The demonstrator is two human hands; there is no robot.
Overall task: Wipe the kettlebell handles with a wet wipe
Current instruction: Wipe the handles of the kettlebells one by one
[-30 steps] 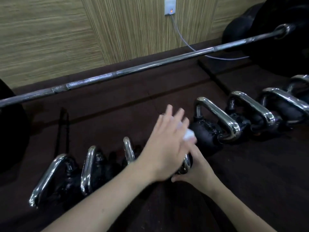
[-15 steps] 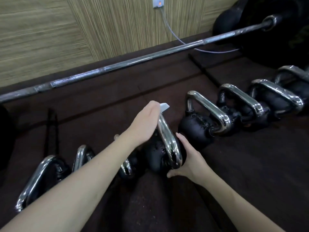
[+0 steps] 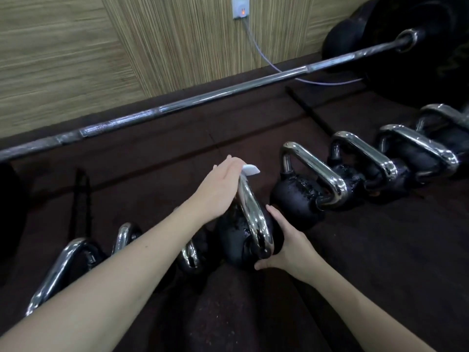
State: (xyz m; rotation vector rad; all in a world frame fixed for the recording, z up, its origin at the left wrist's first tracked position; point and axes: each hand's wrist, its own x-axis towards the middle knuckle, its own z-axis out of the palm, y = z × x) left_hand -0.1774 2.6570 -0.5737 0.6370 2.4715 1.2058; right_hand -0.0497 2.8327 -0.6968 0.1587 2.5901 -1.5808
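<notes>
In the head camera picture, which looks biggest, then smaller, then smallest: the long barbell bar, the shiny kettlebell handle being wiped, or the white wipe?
1. Barbell bar: stretches nearly across the whole picture.
2. Kettlebell handle: much shorter, though it sits nearer the camera.
3. Wet wipe: only a small white bit shows past the left hand; the rest is hidden.

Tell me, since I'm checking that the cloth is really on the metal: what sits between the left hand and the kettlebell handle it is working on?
In the head view, a white wet wipe lies between the left hand and the chrome handle, its corner poking out past the fingers.
</notes>
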